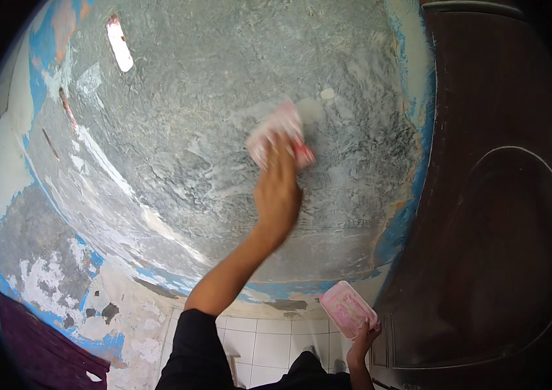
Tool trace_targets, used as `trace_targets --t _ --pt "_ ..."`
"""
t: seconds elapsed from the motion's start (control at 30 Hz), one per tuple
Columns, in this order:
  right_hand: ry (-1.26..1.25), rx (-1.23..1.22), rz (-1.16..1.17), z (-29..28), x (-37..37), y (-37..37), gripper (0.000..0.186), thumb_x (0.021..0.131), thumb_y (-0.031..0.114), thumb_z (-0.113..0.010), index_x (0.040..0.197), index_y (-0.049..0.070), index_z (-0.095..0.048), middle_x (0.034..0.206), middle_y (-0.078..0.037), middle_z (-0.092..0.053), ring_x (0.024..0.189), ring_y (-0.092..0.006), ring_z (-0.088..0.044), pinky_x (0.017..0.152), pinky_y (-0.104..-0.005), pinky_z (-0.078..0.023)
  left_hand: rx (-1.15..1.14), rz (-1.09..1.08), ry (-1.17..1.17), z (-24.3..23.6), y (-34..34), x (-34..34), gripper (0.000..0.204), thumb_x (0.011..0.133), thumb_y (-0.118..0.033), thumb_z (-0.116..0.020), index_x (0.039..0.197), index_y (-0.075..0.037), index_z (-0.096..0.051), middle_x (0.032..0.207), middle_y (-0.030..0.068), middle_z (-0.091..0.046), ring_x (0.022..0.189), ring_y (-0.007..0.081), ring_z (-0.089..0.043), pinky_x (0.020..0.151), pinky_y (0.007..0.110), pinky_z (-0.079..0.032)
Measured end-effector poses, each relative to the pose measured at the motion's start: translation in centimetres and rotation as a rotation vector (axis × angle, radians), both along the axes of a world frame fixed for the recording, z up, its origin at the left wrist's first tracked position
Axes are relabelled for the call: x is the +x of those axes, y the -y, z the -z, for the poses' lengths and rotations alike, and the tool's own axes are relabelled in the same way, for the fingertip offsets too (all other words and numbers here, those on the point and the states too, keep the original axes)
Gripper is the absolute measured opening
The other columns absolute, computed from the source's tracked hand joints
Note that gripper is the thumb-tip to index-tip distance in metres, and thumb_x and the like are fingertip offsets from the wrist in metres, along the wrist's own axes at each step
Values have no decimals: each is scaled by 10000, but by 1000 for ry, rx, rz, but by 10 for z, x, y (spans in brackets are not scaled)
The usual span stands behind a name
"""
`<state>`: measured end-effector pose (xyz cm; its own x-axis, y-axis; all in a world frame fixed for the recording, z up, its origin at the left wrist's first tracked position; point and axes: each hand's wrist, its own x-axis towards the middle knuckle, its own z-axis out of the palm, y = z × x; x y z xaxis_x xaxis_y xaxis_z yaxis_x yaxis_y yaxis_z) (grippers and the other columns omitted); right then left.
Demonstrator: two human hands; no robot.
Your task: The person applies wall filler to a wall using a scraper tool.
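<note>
My left hand (277,198) reaches up to the rough grey wall (191,97), its fingers pressed on a red-and-white cloth or flexible sheet (279,130). Motion blurs this piece, so its exact kind is unclear. Around it the wall shows pale smears, and a small whitish patch (327,94) lies just to its upper right. Low on the right, my right hand (365,339) grips the edge of a shallow pink rectangular plastic tray (348,309). Whitish-pink residue coats the tray's inside.
A dark brown panelled door (490,214) stands to the right. Blue and white flaking paint (103,344) borders the grey wall. At lower left hangs a dark purple cloth (48,344). White floor tiles (272,341) lie below, with part of a wooden stool or stand (233,367).
</note>
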<state>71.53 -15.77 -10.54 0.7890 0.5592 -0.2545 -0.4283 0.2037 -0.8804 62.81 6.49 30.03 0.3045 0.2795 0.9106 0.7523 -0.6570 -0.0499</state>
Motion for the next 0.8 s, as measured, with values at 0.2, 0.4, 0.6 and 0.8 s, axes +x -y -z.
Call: trace_targets --t 0.2,0.4,0.6,0.8 --pt "45 -3 -49 4 -4 -2 598 1032 329 -575 1471 44 -285 1435 -150 -401 1319 -256 -463 1118 -408 -389 335 -174 -323 19 -55 38 649 845 70 -556 1475 109 -403 1499 318 -445 1326 458 -525 1048 487 -505" --pt "62 -2 -27 1 -1 -1 594 1032 334 -577 1467 49 -289 1427 -148 -408 1325 -255 -450 1128 -413 -374 64 64 -503 87 -14 40 740 767 112 -577 1488 58 -418 1526 268 -442 1381 413 -488 1086 476 -469" --pt "21 -24 -21 2 1 -4 593 1029 333 -581 1463 50 -291 1420 -150 -408 1323 -257 -449 1123 -411 -377 121 -25 -261 4 -41 -27 654 843 31 -577 1480 62 -430 1516 267 -456 1396 389 -476 1148 468 -409" --pt "48 35 -56 -10 -5 -13 589 1027 304 -591 1453 29 -291 1418 -173 -405 1318 -264 -442 1124 -410 -371 107 -6 -457 110 -47 -38 777 760 108 -566 1515 6 -410 1552 240 -418 1438 386 -420 1142 464 -412"
